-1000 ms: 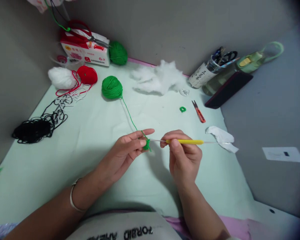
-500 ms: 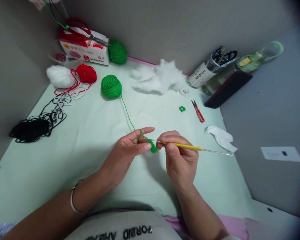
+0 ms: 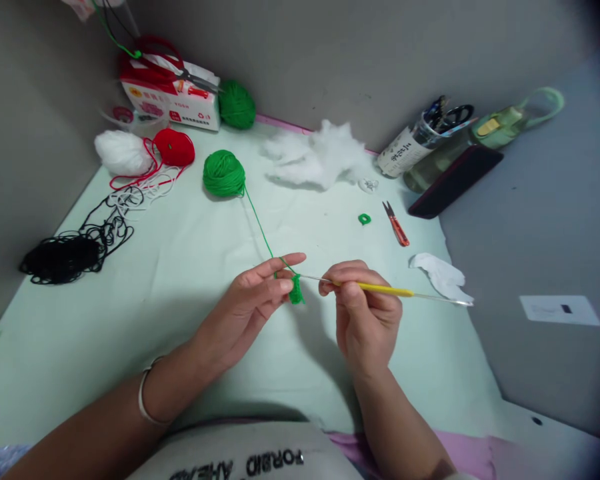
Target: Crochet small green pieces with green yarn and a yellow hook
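My left hand point(image 3: 255, 293) pinches a small green crochet piece point(image 3: 296, 291) between thumb and fingers, its index finger stretched out with yarn over it. From that finger a green strand point(image 3: 260, 225) runs back to a green yarn ball point(image 3: 223, 174) on the table. My right hand point(image 3: 365, 307) is closed around the yellow grip of a crochet hook point(image 3: 387, 289), held like a pen. The hook's thin metal tip reaches left to the top edge of the crochet piece. Its other metal end points right, past the hand.
White stuffing point(image 3: 320, 157) lies at the back. Orange thread snips point(image 3: 396, 224), a small green ring point(image 3: 364, 219) and a crumpled tissue point(image 3: 441, 276) are on the right. Black yarn point(image 3: 63, 257) and red yarn point(image 3: 175, 147) lie left. A bottle point(image 3: 440, 160) stands back right.
The hook and my right hand have shifted slightly right. The crochet piece has turned more upright and moved a little left, and the strand to the ball is straighter.
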{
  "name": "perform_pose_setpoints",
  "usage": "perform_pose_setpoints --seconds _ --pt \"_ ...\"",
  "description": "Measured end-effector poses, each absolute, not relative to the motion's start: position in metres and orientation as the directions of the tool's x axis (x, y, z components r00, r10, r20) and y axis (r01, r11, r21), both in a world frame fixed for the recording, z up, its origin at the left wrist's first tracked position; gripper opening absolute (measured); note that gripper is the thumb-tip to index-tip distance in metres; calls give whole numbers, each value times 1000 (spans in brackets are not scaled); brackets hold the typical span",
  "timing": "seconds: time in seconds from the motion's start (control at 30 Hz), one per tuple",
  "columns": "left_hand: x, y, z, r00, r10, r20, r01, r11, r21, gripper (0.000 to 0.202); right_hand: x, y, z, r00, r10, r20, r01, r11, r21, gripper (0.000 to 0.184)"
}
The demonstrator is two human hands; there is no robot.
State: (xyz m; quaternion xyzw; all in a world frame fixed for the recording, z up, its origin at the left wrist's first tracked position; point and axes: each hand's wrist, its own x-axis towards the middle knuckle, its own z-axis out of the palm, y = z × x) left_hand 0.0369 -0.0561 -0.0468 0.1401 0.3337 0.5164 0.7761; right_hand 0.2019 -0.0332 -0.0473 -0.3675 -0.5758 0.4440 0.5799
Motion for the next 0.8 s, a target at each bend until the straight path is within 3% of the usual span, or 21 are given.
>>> perform_pose_setpoints --seconds 0.13,0.23,0.33,0.4,0.47,0.53,0.6,0.7,0.8 --pt "33 -56 -47 242 886 -395 -654 449 609 32 205 -28 -42 -75 973 217 -179 201 -963 14" --pt "35 -58 -48 160 913 -376 -569 396 721 31 204 -30 -40 -163 970 178 -149 154 -977 17" --pt "41 -63 -49 60 944 -324 -502 309 808 40 200 -39 -42 -211 908 363 127 394 -910 17" --pt "45 -65 -49 53 947 -318 -521 298 800 50 198 -45 -46 -249 814 526 337 581 -741 33" --pt "48 -66 -48 98 937 -334 -568 328 754 55 197 -50 -49 -276 737 617 427 670 -608 46" --pt "49 -66 -47 151 928 -341 -613 358 704 57 196 -51 -50 -245 729 640 403 677 -616 47" --pt "49 -65 -46 182 925 -333 -640 368 675 57 195 -49 -49 -185 776 603 302 629 -716 40" --pt "47 -64 -47 189 930 -314 -622 361 695 53 195 -44 -46 -108 881 461 112 471 -875 24" --pt "43 -63 -49 169 935 -312 -562 351 749 47 196 -38 -47 -84 955 283 -67 278 -958 13"
